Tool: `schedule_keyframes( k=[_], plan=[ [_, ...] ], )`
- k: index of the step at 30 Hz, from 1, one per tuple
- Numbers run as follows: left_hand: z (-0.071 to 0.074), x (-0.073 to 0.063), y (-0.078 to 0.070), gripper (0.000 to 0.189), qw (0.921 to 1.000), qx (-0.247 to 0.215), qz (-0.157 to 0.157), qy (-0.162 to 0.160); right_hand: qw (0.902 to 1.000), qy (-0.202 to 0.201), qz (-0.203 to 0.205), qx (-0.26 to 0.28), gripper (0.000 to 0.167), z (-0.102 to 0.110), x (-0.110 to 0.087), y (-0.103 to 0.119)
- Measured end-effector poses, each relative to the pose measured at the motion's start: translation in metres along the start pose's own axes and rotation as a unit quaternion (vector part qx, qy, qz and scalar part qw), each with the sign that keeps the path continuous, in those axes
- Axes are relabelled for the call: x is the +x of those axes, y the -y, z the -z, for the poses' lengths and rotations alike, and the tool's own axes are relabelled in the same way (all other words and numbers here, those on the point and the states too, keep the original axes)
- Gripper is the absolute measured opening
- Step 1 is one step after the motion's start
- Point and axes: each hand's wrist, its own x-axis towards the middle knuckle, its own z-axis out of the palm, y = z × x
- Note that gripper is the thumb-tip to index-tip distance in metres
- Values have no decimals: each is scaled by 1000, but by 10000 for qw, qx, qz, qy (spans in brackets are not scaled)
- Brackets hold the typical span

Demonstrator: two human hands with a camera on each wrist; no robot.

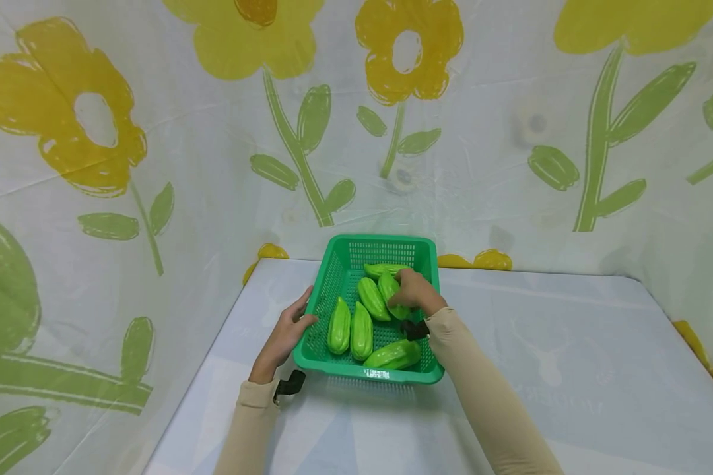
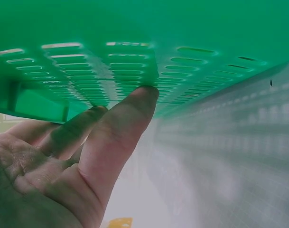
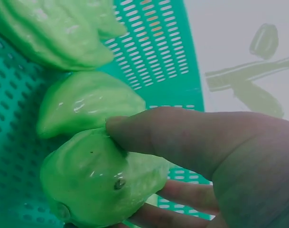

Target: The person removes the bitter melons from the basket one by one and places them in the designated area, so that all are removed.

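A green plastic basket (image 1: pixel 368 375) with slotted walls holds several glossy, ridged green bitter melons. My right hand (image 1: pixel 417 292) reaches into its right half and grips one bitter melon (image 3: pixel 97 183), thumb on top and fingers along the far side. Close against that one lies another bitter melon (image 3: pixel 82 102). Two more, a bitter melon (image 1: pixel 339 328) and its neighbour, lie side by side at the left. One bitter melon (image 1: pixel 395 355) lies along the front wall. My left hand (image 1: pixel 285 335) touches the basket's left side from outside, its fingertips and thumb against the wall (image 2: pixel 191 28).
The basket is on a pale patterned tabletop (image 1: pixel 570 369). Behind it and to the left hang white cloth walls (image 1: pixel 481 152) printed with yellow flowers and green leaves. Another bitter melon (image 1: pixel 383 269) lies at the basket's back wall.
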Motion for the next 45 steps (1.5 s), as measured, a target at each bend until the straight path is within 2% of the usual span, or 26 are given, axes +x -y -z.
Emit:
schedule_keyframes(
  k=[14, 27, 45],
  plan=[
    [0, -1, 0, 72, 10000, 3, 18, 4, 9997, -12, 76, 211, 71, 7, -7, 6],
    [0, 0, 1, 73, 10000, -19, 34, -42, 9983, 38, 214, 541, 72, 13, -5, 0],
    [-1, 0, 0, 71, 10000, -7, 0, -7, 9924, 221, 422, 1130, 75, 29, -19, 1]
  ],
)
